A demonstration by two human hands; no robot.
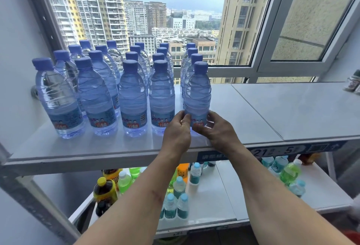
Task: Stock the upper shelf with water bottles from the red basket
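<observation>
Both hands on one bottle [197, 96], upright at front of upper shelf [253, 120], right end of the rows: left hand [176, 131] and right hand [216, 130] fingers curled round its label, pinching each side

We reach both bare forearms forward and up, wrists close together. Our left hand [176, 132] shows its back to us, thumb and fingers curled in a pinch at the left side of a bottle [197, 96]. Our right hand [218, 130] mirrors it, fingers bent against the bottle's lower right side, thumb in front.
</observation>
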